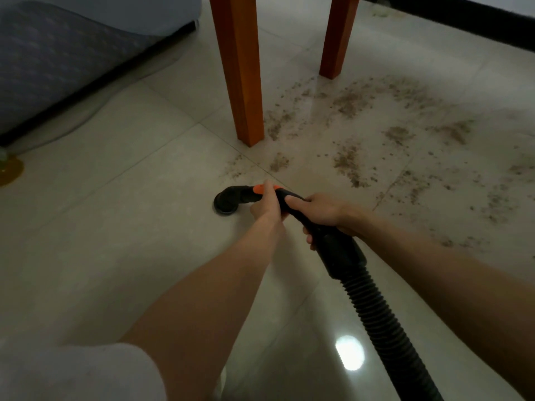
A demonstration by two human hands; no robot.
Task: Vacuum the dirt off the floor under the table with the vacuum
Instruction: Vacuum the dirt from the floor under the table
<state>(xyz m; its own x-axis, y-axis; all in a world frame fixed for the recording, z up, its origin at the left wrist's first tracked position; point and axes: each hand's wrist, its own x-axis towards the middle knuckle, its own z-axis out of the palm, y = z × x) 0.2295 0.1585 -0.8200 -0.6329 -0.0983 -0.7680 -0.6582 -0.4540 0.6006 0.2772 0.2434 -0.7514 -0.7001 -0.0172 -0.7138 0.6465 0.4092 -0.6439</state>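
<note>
A black vacuum nozzle [227, 201] with a round brush head rests on the pale tiled floor, left of the dirt. An orange collar [259, 189] joins it to the black handle tube. My left hand [267, 202] grips the tube just behind the orange collar. My right hand [318, 212] grips the handle further back, where the ribbed black hose [373, 311] starts and runs to the bottom right. Brown dirt [350, 163] lies scattered across the tiles beyond and to the right of the nozzle, around two orange-brown table legs [244, 70].
The second table leg [337, 39] stands further back. A blue-grey sofa [58, 53] fills the upper left, with a small brown round foot [10, 169] at the left edge. A dark skirting [463, 21] runs along the top right. A light glare [348, 353] reflects on the tiles.
</note>
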